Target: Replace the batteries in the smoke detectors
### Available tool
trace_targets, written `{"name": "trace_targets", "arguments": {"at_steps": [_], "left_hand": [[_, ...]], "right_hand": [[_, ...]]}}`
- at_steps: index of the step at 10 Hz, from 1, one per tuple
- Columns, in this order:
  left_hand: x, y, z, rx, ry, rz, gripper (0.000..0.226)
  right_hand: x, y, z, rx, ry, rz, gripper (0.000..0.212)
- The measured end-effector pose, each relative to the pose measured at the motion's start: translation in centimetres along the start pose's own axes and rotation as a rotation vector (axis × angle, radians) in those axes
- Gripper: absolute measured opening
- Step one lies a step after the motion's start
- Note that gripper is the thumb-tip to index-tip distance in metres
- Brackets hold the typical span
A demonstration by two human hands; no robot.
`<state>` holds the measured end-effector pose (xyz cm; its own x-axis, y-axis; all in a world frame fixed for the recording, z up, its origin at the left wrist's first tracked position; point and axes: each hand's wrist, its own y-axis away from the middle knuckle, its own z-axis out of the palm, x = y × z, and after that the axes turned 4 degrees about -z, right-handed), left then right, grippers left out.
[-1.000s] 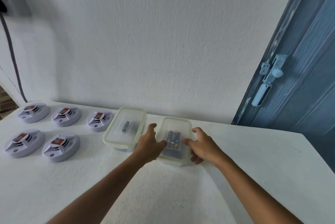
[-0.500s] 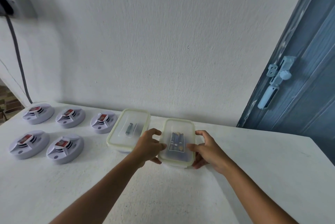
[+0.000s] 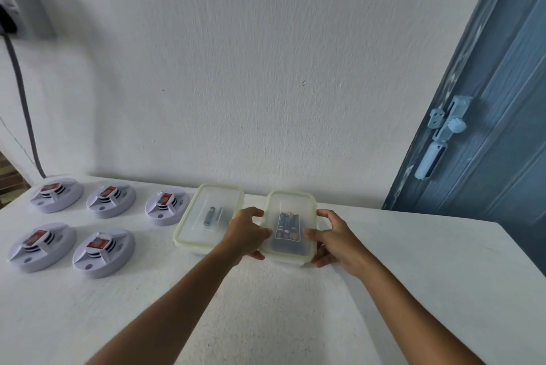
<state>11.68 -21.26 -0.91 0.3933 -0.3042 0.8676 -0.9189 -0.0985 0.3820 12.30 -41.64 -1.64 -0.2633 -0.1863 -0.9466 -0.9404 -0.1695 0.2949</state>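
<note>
**Both hands on the battery box**

Gripped from both sides: right container (image 3: 291, 224) on the white counter (image 3: 413, 276), lid on, a cluster of batteries (image 3: 287, 225) visible through it. Left hand (image 3: 247, 234) curled round its left edge, right hand (image 3: 335, 239) curled round its right edge. Just beside it to the left, a second lidded container (image 3: 206, 218) with fewer batteries. Farther left, five smoke detectors (image 3: 103, 252) in two rows. At far right, a blue door (image 3: 496, 128).

Both hands (image 3: 248, 233) (image 3: 336, 239) curled, arms outstretched.
</note>
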Motion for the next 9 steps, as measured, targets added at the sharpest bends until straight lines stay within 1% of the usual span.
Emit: {"name": "trace_targets", "arguments": {"at_steps": [4,6,7,8,9], "left_hand": [[-0.4,0.6,-0.2,0.016,-0.008,-0.033,0.047],[0.5,1.1,0.3,0.028,-0.041,-0.049,0.05],[0.9,1.3,0.6,0.054,-0.058,-0.028,0.052],[1.2,1.7,0.7,0.118,-0.148,0.055,0.052],[0.7,4.1,-0.2,0.233,-0.312,0.202,0.044]], "right_hand": [[0.4,0.4,0.5,-0.008,0.017,-0.012,0.061],[0.6,0.7,0.2,0.011,0.034,-0.007,0.063],[0.2,0.6,-0.5,0.016,0.033,-0.013,0.062],[0.0,0.3,-0.5,0.003,0.062,-0.008,0.06],[-0.4,1.1,-0.6,0.033,0.213,0.016,0.067]]}}
